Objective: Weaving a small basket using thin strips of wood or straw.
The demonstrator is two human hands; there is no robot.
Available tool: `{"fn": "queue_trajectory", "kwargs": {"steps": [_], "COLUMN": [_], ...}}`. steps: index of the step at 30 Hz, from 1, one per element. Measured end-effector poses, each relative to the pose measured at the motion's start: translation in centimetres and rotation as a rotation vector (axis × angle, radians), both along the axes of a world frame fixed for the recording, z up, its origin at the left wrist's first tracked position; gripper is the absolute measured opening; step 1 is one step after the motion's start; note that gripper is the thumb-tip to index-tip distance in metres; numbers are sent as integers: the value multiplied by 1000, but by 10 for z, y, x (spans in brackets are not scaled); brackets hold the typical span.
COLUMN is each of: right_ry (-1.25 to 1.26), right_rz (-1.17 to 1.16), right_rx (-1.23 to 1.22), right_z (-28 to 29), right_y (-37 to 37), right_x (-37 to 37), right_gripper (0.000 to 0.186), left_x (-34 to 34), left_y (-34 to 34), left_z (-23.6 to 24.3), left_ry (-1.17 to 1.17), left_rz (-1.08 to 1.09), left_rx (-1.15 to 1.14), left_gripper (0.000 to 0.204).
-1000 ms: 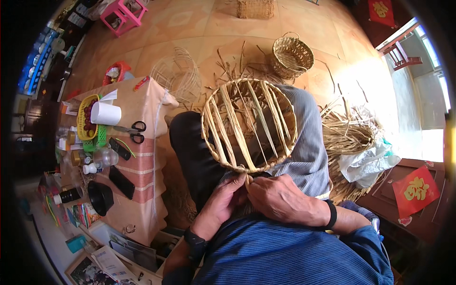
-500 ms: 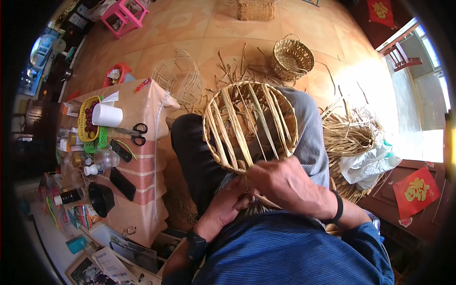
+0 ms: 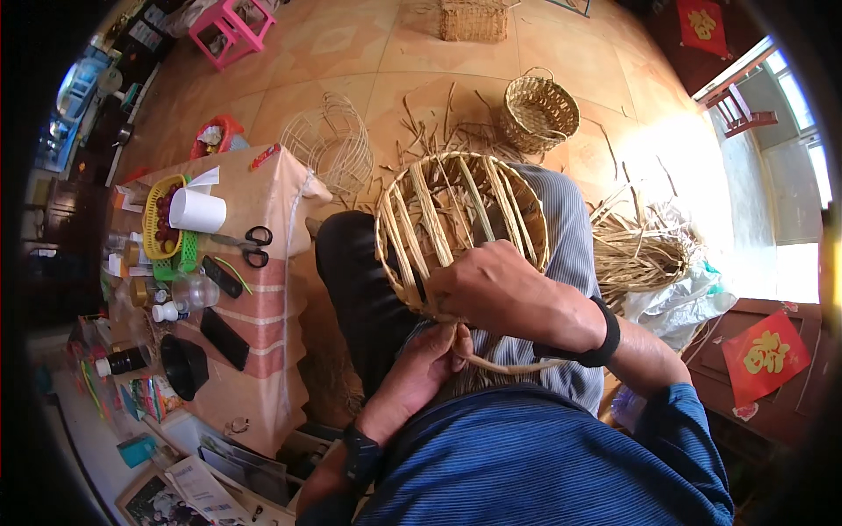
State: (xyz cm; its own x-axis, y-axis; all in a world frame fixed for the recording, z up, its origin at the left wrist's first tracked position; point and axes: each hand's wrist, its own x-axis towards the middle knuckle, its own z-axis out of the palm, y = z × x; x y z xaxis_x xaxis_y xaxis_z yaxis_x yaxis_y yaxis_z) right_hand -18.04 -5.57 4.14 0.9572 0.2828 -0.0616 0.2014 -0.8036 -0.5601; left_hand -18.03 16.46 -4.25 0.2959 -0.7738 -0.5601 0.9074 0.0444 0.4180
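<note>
A round basket (image 3: 424, 224) with a woven rim and pale, flat strips running across it rests on my lap. My right hand (image 3: 495, 294) is closed over its near edge, fingers curled down; what they grip is hidden beneath the hand. Just below the near rim, my left hand (image 3: 423, 361) pinches a dried plant strand (image 3: 504, 366). This strand curves off to the right across my lap.
Left of me stands a cloth-covered table (image 3: 267, 337) with scissors (image 3: 255, 247), a paper roll (image 3: 197, 210), a phone and bottles. Ahead on the floor are a woven basket (image 3: 541, 110), a wire frame (image 3: 329, 145) and scattered stalks. A stalk bundle (image 3: 645, 250) lies at right.
My right hand has moved left and away from me over the near rim, uncovering the strand's loop. My left hand stays near the rim, and the basket has hardly moved.
</note>
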Motion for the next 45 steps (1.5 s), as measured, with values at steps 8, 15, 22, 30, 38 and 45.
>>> {"fn": "queue_trajectory", "kwargs": {"steps": [8, 15, 22, 30, 38, 45], "right_ry": [-167, -190, -195, -98, -146, -106], "right_rz": [-153, -279, -450, -571, -528, -449], "right_rx": [86, 190, 396, 571, 329, 136], "right_z": [8, -5, -14, -18, -16, -20], "right_y": [5, 6, 11, 12, 12, 3], "right_x": [-24, -39, -59, -71, -74, -79], "right_gripper": [7, 6, 8, 7, 9, 11], "left_x": [5, 5, 7, 16, 20, 31], "left_y": [-1, 6, 6, 10, 27, -11], "left_z": [15, 6, 7, 12, 46, 67], "left_ry": [-475, -293, -305, -463, -508, -1820], "left_rz": [-191, -82, -43, -162, 22, -319], "left_rx": [174, 128, 93, 215, 55, 397], "left_gripper": [30, 34, 36, 37, 51, 44]}}
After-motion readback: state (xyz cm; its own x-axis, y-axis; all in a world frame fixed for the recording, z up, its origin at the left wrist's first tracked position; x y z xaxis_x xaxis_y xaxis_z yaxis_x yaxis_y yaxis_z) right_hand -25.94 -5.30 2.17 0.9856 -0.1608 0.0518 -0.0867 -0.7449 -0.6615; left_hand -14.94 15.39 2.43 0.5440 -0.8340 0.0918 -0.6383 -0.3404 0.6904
